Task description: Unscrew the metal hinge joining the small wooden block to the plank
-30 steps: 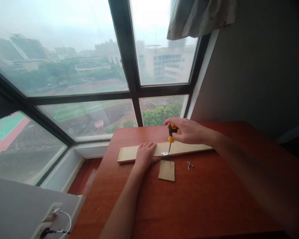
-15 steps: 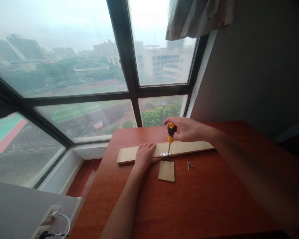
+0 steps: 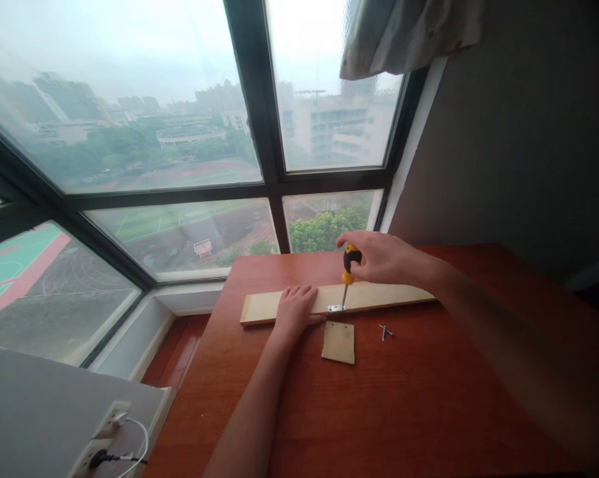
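A long pale wooden board lies across the far part of a red-brown table. My left hand rests flat on the board with fingers stretched out, pressing it down. My right hand is closed round the yellow-and-black handle of a screwdriver, held upright. Its tip meets a small metal hinge plate at the board's near edge. A small square wooden piece lies just in front of the hinge.
Loose screws lie on the table to the right of the square piece. A large window stands behind the table and a grey wall at right. A wall socket with a white cable is at lower left.
The view has shifted slightly, so everything sits a little to the right. The hands stay where they were on the board and the screwdriver.
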The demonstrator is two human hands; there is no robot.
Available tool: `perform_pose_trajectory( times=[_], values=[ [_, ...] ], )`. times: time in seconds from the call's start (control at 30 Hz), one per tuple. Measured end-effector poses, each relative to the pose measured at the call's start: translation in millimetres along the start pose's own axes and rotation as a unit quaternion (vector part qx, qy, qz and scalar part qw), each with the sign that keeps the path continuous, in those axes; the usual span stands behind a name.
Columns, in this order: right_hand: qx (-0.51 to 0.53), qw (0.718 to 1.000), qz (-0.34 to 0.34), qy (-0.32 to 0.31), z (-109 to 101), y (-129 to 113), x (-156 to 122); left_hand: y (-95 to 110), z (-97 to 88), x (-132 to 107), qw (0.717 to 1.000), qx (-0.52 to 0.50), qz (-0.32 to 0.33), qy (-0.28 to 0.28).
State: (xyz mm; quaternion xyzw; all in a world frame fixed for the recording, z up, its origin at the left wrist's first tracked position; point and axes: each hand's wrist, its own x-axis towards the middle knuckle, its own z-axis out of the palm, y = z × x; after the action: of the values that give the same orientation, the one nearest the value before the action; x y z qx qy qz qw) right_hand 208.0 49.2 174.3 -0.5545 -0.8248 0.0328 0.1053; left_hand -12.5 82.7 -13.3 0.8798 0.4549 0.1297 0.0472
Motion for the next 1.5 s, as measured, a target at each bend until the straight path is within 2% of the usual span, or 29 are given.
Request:
perform_pose_trajectory(
  times=[0.1, 0.2, 0.27, 0.33, 0.4, 0.5, 0.6, 0.67, 0.73, 0.83, 0.9, 0.97, 1.07, 1.13, 1.2, 1.37, 1.43, 1.5],
  values=[
    [0.024, 1.0, -0.003, -0.012, 0.6, -0.6, 0.5, 0.1, -0.3, -0.2, 1.0, -0.001, -0.004, -0.001],
    [-0.075, 0.996, 0.054, 0.019, 4.2, -6.9, 3.1, -0.2, -0.2, -0.4, 1.0, -0.003, 0.001, 0.004],
    [-0.159, 0.982, 0.098, 0.037, 6.7, -11.0, 5.0, -0.5, 0.1, -0.5, 1.0, -0.003, 0.004, 0.006],
    [-0.193, 0.974, 0.109, 0.038, 7.7, -12.5, 5.8, -0.5, 0.3, -0.6, 1.0, -0.004, 0.006, 0.006],
    [-0.164, 0.982, 0.08, 0.038, 7.0, -10.7, 5.5, -0.4, 0.3, -0.6, 1.0, -0.003, 0.006, 0.005],
    [-0.041, 0.999, -0.007, 0.017, 3.9, -4.6, 3.5, 0.0, 0.3, -0.5, 1.0, -0.002, 0.003, 0.004],
    [0.042, 0.998, -0.054, -0.011, 2.4, -1.5, 2.1, 0.0, 0.1, -0.3, 1.0, -0.002, 0.004, 0.006],
    [0.023, 0.999, -0.038, 0.002, 3.7, -3.8, 2.1, -0.2, 0.1, -0.3, 1.0, -0.003, 0.003, 0.005],
    [-0.041, 0.999, 0.002, 0.029, 6.4, -8.8, 2.9, -0.3, 0.2, -0.3, 1.0, -0.003, 0.001, 0.003],
    [-0.158, 0.983, 0.081, 0.048, 10.1, -16.4, 4.6, -0.3, 0.4, -0.2, 1.0, -0.001, 0.002, 0.002],
    [-0.193, 0.974, 0.109, 0.041, 10.1, -18.1, 5.3, -0.2, 0.5, -0.1, 1.0, 0.001, 0.004, 0.004],
    [-0.16, 0.982, 0.093, 0.026, 7.5, -15.5, 4.9, -0.2, 0.6, 0.0, 1.0, 0.002, 0.005, 0.006],
    [-0.04, 0.999, 0.024, 0.0, 1.1, -6.7, 2.9, -0.6, 1.2, -0.2, 1.0, 0.003, 0.005, 0.009],
    [0.011, 0.999, 0.002, -0.03, -1.9, -2.0, 1.4, -1.1, 2.0, -0.4, 1.0, 0.001, 0.006, 0.013],
    [0.0, 0.999, 0.019, -0.035, -2.2, -1.4, 0.6, -1.6, 3.0, -0.6, 1.0, -0.001, 0.008, 0.017],
    [-0.153, 0.981, 0.117, 0.014, 5.0, -10.2, 2.3, -2.2, 4.3, -0.5, 1.0, 0.001, 0.008, 0.019],
    [-0.145, 0.983, 0.109, 0.016, 6.2, -9.7, 2.8, -2.2, 3.9, -0.4, 1.0, 0.001, 0.009, 0.019],
    [-0.076, 0.995, 0.063, 0.013, 5.2, -4.9, 2.5, -2.0, 3.3, -0.5, 1.0, 0.001, 0.008, 0.02]
  ],
)
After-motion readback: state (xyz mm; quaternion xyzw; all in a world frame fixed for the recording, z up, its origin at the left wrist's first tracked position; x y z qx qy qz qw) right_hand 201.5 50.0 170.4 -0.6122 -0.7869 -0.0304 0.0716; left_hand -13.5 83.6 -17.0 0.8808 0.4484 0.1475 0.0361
